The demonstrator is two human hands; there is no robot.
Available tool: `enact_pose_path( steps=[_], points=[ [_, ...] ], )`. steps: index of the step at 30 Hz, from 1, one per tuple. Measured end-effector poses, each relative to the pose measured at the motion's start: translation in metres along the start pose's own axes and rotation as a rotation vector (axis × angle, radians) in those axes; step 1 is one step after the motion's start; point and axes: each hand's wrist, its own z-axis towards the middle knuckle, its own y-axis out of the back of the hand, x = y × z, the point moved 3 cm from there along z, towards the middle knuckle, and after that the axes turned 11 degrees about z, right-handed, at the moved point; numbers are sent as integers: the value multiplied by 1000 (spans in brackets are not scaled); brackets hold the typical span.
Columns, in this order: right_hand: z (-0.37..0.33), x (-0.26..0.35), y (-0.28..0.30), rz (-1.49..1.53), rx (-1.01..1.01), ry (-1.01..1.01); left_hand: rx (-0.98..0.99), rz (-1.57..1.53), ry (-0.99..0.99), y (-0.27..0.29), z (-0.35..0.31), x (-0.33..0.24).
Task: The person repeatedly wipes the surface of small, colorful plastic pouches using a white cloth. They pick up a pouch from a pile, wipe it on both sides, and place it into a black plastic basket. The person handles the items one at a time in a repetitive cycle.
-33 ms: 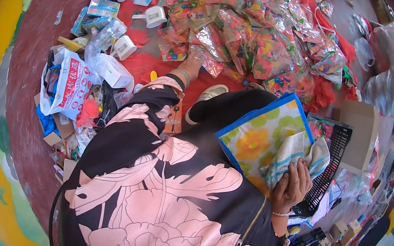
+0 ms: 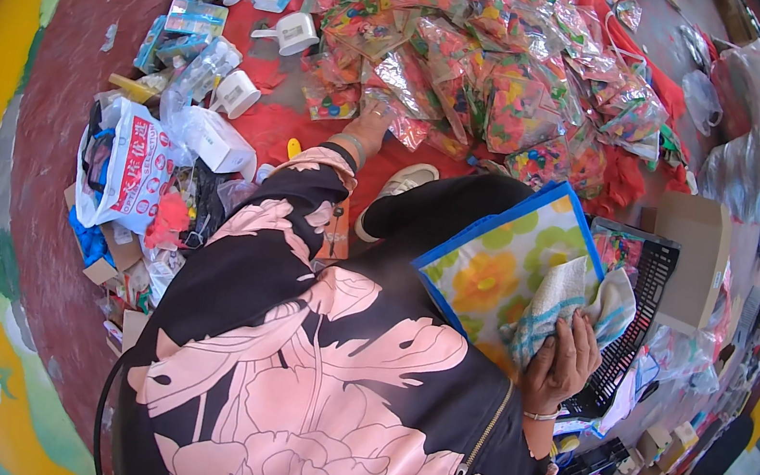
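Note:
My left arm stretches forward, and my left hand is at the near edge of a heap of clear plastic packets full of small colourful pieces. It touches a shiny packet there, but its fingers are too blurred and covered to read. My right hand is closed on a white cloth with light blue stripes, its fingers bent over the folds. The cloth lies on a flowered, blue-edged mat or bag across my lap.
Left of me are white plastic scoops, blue-and-white packs and a stuffed white carrier bag. On the right, a black basket stands by a cardboard box. Clear plastic bags are piled farther right. Red cloth covers the floor ahead.

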Motion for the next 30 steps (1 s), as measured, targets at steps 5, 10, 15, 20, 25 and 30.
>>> enact_pose_path(
  steps=[5,10,15,20,25,30],
  points=[
    [-1,-3,1,-4,15,-61,175,129,-47,20,33,-14],
    [0,-1,2,10,3,-65,-133,51,13,23,67,-2],
    [2,0,4,27,-10,-68,131,-10,114,76,80,13],
    [-1,1,6,41,-40,-55,-43,-538,167,104,68,58],
    [-4,7,13,64,-98,-36,-78,-1182,121,218,18,34],
    [-11,5,13,86,-145,12,-180,-1413,-35,287,-15,12]
  ],
)
